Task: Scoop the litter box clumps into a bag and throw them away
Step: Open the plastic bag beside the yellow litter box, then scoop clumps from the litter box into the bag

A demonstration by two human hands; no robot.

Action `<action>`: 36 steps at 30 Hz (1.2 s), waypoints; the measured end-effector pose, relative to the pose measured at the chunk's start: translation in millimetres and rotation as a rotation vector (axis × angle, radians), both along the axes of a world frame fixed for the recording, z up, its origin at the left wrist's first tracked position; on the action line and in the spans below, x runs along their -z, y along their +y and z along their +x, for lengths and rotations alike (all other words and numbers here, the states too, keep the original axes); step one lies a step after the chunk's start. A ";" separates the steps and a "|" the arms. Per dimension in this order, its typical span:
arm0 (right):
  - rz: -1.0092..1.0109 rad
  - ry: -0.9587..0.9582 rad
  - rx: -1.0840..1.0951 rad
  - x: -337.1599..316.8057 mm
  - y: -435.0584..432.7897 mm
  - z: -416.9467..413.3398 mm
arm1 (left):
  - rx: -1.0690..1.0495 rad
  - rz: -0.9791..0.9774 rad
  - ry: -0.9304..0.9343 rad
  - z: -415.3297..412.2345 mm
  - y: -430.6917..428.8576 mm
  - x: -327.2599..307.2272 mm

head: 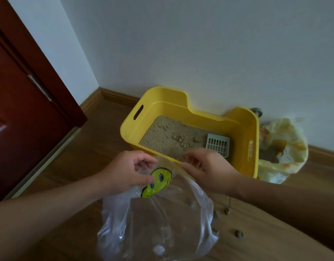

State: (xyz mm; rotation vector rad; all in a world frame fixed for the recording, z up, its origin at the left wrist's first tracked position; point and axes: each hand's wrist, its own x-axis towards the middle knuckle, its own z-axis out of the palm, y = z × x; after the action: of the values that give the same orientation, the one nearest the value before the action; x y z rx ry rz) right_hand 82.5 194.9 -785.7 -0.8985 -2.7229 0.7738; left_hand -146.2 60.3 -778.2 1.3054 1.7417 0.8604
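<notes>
Clear bag (pixel 162 219) bottom cut off | left hand (pixel 124 172), right hand (pixel 207 172) pinch its rim | scoop (pixel 218 145) handle hidden

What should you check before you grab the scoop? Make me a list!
1. Bag is held firmly: the left hand and right hand both pinch the top of the clear bag. Ok.
2. Bag mouth is open wide: cannot tell.
3. Scoop is easy to reach: the scoop lies in the litter box, near the right hand. Ok.
4. Clumps are showing: the clumps sit on top of the litter. Ok.
5. A hand is free for the scoop: both hold the bag. Not ok.
6. Floor is clean: stray bits lie on the floor right of the bag. Not ok.
</notes>
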 end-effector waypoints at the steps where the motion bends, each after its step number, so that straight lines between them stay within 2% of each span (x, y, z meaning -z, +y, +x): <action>1: -0.017 -0.002 0.037 2.5 6.2 -0.5 | -0.007 0.007 -0.018 0.5 2.2 -0.6; 7: -0.046 -0.114 0.162 20.3 36.0 0.8 | -0.026 0.006 -0.067 -3.9 14.9 1.8; 13: -0.095 -0.408 0.287 44.3 59.4 2.0 | -0.035 -0.023 -0.139 -8.3 21.2 6.2; 18: -0.063 -0.554 0.337 55.9 75.1 -0.1 | -0.073 -0.038 -0.205 -10.2 24.3 13.6; 30: -0.099 -0.668 0.375 86.6 90.3 -1.9 | -0.119 -0.105 -0.302 -7.5 24.8 12.5; 34: -0.114 -0.739 0.328 93.4 90.1 -1.4 | -0.135 -0.120 -0.291 -4.9 21.6 18.5; 36: -0.143 -0.717 0.364 92.6 91.6 -0.7 | -0.145 -0.114 -0.291 -2.5 20.7 16.2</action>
State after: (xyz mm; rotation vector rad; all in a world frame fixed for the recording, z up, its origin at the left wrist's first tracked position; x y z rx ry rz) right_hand 81.8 286.5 -878.3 -1.9567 -2.9171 0.6639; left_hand -148.8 81.0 -794.5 0.9372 1.6401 0.9656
